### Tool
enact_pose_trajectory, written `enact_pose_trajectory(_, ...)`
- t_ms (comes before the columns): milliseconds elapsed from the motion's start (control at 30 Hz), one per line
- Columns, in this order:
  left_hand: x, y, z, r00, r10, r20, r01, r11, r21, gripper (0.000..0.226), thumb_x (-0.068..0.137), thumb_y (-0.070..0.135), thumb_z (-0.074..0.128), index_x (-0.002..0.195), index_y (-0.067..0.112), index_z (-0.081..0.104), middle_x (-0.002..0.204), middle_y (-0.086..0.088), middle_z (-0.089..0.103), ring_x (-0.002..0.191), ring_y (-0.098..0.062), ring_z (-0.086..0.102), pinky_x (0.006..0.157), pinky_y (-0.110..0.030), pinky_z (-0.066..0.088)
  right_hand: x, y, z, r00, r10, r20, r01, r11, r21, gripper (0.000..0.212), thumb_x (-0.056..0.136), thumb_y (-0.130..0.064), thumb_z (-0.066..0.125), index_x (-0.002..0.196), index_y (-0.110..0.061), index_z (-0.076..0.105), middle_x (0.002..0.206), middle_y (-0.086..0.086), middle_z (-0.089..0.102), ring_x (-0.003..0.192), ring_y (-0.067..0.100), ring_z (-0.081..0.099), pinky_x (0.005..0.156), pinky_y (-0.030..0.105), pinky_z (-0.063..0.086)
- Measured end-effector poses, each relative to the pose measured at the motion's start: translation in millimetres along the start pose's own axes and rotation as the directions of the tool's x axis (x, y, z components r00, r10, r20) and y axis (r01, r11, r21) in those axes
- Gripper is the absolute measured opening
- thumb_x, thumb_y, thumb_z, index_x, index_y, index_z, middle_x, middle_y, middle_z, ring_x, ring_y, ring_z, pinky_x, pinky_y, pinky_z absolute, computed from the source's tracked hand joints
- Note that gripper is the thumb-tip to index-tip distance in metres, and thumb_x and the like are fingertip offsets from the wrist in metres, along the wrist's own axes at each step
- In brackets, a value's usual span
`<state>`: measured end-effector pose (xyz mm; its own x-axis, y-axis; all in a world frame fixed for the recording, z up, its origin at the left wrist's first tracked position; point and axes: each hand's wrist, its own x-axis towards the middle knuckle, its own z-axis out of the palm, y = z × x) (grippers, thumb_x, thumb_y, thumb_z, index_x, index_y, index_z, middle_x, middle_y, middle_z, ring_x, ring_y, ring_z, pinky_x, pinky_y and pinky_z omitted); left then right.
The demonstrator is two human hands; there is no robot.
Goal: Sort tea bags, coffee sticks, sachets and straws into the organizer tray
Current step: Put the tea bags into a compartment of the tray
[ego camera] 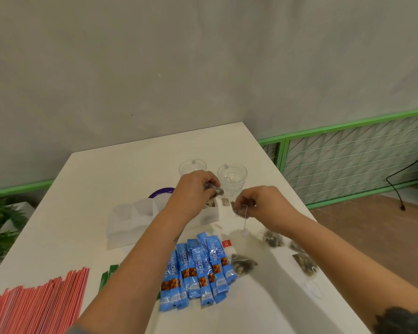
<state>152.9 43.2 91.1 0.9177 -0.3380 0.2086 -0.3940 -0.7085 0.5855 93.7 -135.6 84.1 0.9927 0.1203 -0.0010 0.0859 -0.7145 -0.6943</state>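
Note:
My left hand [193, 189] pinches a dark tea bag [214, 189] just above the right end of the white organizer tray [130, 220]. My right hand [258, 201] grips another tea bag [241, 208] to the tray's right, its string and white tag dangling down. Several blue coffee sticks [198, 268] lie fanned on the white table [82, 201] below my arms. Loose tea bags [244, 263] lie to their right. Red straws [39, 302] are piled at the near left. Green sachets [108, 277] peek out from under my left forearm.
Two clear glass cups [232, 177] stand behind my hands, past the tray. A purple round sticker [161, 192] shows on the table behind the tray. A red-tagged item [227, 243] lies by the sticks. A green fence and a black cable are off to the right.

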Motion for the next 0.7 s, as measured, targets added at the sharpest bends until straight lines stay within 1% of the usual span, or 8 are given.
enact_pose_trajectory(100,4.1,-5.3,-9.8,1.0,0.003,-0.014,-0.003,1.0,0.002,0.015,0.083,0.002,0.064,0.092,0.012,0.07,0.091,-0.001,0.067,0.077,-0.008,0.058,0.062,0.005,0.036,7.9,-11.5,-3.3,0.999,-0.009,-0.033,0.011,0.998,0.067,0.02,0.078,0.002,0.065,0.081,-0.017,0.071,0.074,-0.002,0.07,0.054,-0.005,0.058,0.056,0.002,0.043)
enact_pose_trajectory(200,9.1,-10.8,-17.7,1.0,-0.011,-0.022,0.011,1.0,-0.002,0.014,0.083,0.003,0.065,0.091,0.013,0.07,0.084,0.003,0.064,0.074,-0.008,0.058,0.062,0.005,0.036,17.4,-22.2,-3.3,0.998,0.0,-0.056,0.006,0.994,0.105,0.019,0.078,0.001,0.067,0.08,-0.018,0.071,0.068,-0.01,0.065,0.051,-0.01,0.056,0.052,0.0,0.039)
enact_pose_trajectory(300,14.6,-16.5,-21.3,1.0,-0.016,-0.015,0.016,1.0,0.006,0.013,0.083,0.002,0.064,0.09,0.012,0.07,0.082,0.001,0.065,0.069,-0.007,0.058,0.061,0.004,0.037,27.0,-30.2,-1.3,0.995,0.027,-0.1,-0.016,0.994,0.106,0.018,0.079,0.001,0.066,0.082,-0.016,0.072,0.065,-0.015,0.059,0.051,-0.004,0.055,0.05,-0.001,0.038)
enact_pose_trajectory(433,22.7,-26.8,-19.3,0.999,-0.049,0.016,0.049,0.999,0.017,0.014,0.083,0.003,0.064,0.091,0.012,0.07,0.09,-0.004,0.068,0.075,-0.011,0.059,0.066,-0.007,0.041,39.8,-38.7,3.4,0.988,0.037,-0.152,-0.021,0.994,0.109,0.018,0.079,0.001,0.066,0.08,-0.016,0.07,0.061,-0.015,0.055,0.046,-0.006,0.054,0.049,0.0,0.038)
enact_pose_trajectory(533,29.7,-35.0,-16.3,0.997,-0.056,0.06,0.053,0.997,0.059,0.015,0.084,0.003,0.062,0.093,0.011,0.07,0.093,-0.005,0.068,0.075,-0.01,0.057,0.063,-0.005,0.04,50.4,-43.7,8.0,0.982,0.039,-0.184,-0.018,0.993,0.114,0.017,0.079,0.001,0.065,0.08,-0.015,0.07,0.061,-0.012,0.058,0.046,-0.006,0.055,0.05,0.002,0.042)
enact_pose_trajectory(567,31.6,-37.3,-15.1,0.995,-0.058,0.078,0.053,0.996,0.066,0.016,0.084,0.002,0.061,0.094,0.01,0.07,0.093,-0.005,0.068,0.075,-0.011,0.058,0.064,-0.008,0.043,53.7,-45.5,9.4,0.98,0.044,-0.193,-0.022,0.993,0.116,0.018,0.079,0.001,0.065,0.08,-0.015,0.07,0.062,-0.011,0.059,0.048,-0.003,0.055,0.052,0.004,0.044)
enact_pose_trajectory(633,35.0,-41.8,-12.3,0.992,-0.061,0.113,0.052,0.996,0.079,0.016,0.084,0.001,0.06,0.095,0.01,0.07,0.094,-0.007,0.069,0.078,-0.015,0.062,0.074,-0.022,0.05,59.9,-48.9,11.9,0.978,0.052,-0.203,-0.027,0.992,0.125,0.018,0.079,0.001,0.065,0.08,-0.016,0.07,0.062,-0.01,0.06,0.052,0.0,0.057,0.053,0.005,0.046)
enact_pose_trajectory(700,39.5,-47.1,-9.4,0.988,-0.055,0.147,0.037,0.992,0.122,0.016,0.083,0.002,0.062,0.095,0.009,0.07,0.097,-0.008,0.069,0.087,-0.021,0.065,0.081,-0.03,0.052,65.3,-51.9,14.2,0.976,0.058,-0.209,-0.03,0.99,0.136,0.018,0.079,0.002,0.065,0.081,-0.016,0.069,0.063,-0.009,0.06,0.053,0.002,0.058,0.052,0.005,0.045)
